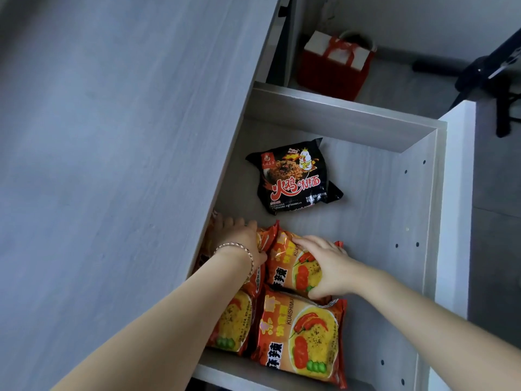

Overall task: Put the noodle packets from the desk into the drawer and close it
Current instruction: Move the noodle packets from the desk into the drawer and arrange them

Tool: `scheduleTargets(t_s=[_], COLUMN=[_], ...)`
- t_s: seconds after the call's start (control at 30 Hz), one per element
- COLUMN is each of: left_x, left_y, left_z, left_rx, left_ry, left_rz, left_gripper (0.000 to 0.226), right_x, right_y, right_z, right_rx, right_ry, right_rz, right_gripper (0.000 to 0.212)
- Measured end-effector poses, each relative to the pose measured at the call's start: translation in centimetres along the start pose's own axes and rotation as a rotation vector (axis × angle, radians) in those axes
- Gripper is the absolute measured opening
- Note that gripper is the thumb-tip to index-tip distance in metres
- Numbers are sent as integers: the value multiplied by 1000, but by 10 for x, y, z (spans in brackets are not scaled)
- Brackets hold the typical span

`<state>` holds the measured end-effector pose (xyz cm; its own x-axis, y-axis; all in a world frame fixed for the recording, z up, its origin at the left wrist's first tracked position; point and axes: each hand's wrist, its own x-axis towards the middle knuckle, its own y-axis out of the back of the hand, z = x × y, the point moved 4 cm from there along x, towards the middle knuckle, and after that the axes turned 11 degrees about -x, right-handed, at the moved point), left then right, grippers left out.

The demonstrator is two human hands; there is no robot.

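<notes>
The drawer (341, 114) stands pulled out to the right of the grey desk top (112, 165). A black noodle packet (293, 179) lies alone in its far half. Several orange noodle packets lie in the near half, the nearest one (304, 342) flat by the front wall. My left hand (242, 238), a bracelet on its wrist, grips an orange packet (266, 238) tucked partly under the desk edge. My right hand (327, 266) clasps another orange packet (284, 266) lying beside it.
A red and white gift bag (335, 66) sits on the floor beyond the drawer. A black chair base (490, 71) stands at the upper right. The drawer's white front panel (456, 210) runs along the right.
</notes>
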<state>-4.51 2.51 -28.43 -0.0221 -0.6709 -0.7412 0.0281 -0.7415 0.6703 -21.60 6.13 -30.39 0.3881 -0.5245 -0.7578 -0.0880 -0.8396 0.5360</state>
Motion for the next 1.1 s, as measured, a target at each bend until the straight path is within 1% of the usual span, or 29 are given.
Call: scheduleTargets(t_s=[0.03,0.07,0.1,0.13,0.17,0.2,0.23,0.27,0.3,0.33,0.37,0.4,0.43,0.47,0.5,0.57,0.6,0.63,0.7,0.73,0.8,0.87,0.93,1.0,1.1], left_x=[-3,-8,-14,-22,-29,-33,-35,-34,-33,-29,-21,-14,-8,-4,-3,-5,-6,-7,-8,-8,-8,-8,-7,-6,-6], left_y=[3,8,18,30,43,55,68,80,92,103,109,112,113,111,111,113,114,114,114,115,115,115,115,115,115], left_z=[4,9,16,23,28,29,27,20,12,2,-11,-23,-31,-36,-37,-35,-35,-36,-37,-36,-35,-35,-36,-36,-37], left_rx=[-36,-86,-132,-132,-112,-82,-62,-57,-80,-127,-176,-210,-228,-244,-273,-348,-384,-404,-425,-437,-452,-459,-458,-455,-459], left_ry=[-11,-58,-170,-324,-456,-543,-565,-531,-461,-372,-263,-161,-98,-72,-77,-106,-118,-123,-128,-132,-136,-134,-133,-137,-139], left_rz=[30,79,188,350,514,659,772,837,858,852,809,758,709,694,703,745,764,777,783,776,780,788,788,792,801], left_gripper=[72,68,62,54,45,37,34,36,42,50,58,63,65,65,63,59,57,57,56,57,57,57,57,58,57], right_x=[1,4,9,15,21,26,30,35,39,44,49,56,63,71,75,78,78,79,83,84,92,100,106,110,114], right_y=[7,15,27,40,52,60,66,67,64,57,53,49,47,46,47,57,64,70,79,84,93,97,99,96,95], right_z=[-1,0,1,6,15,24,31,35,34,27,19,14,10,9,10,16,17,15,9,3,-8,-15,-16,-15,-15], right_rx=[48,136,253,366,442,495,571,725,941,1173,1335,1433,1503,1494,1454,1174,1048,1000,1021,1002,861,788,774,666,535], right_ry=[19,19,2,-50,-150,-288,-411,-523,-619,-671,-693,-685,-679,-693,-727,-758,-707,-611,-383,-286,-163,-121,-102,-93,-122], right_rz=[-30,-17,51,182,333,454,531,536,466,344,232,197,199,264,369,621,695,736,689,626,503,456,416,371,396], right_gripper=[98,86,70,54,39,28,21,23,26,26,25,25,28,32,33,25,18,13,7,8,12,16,25,29,32])
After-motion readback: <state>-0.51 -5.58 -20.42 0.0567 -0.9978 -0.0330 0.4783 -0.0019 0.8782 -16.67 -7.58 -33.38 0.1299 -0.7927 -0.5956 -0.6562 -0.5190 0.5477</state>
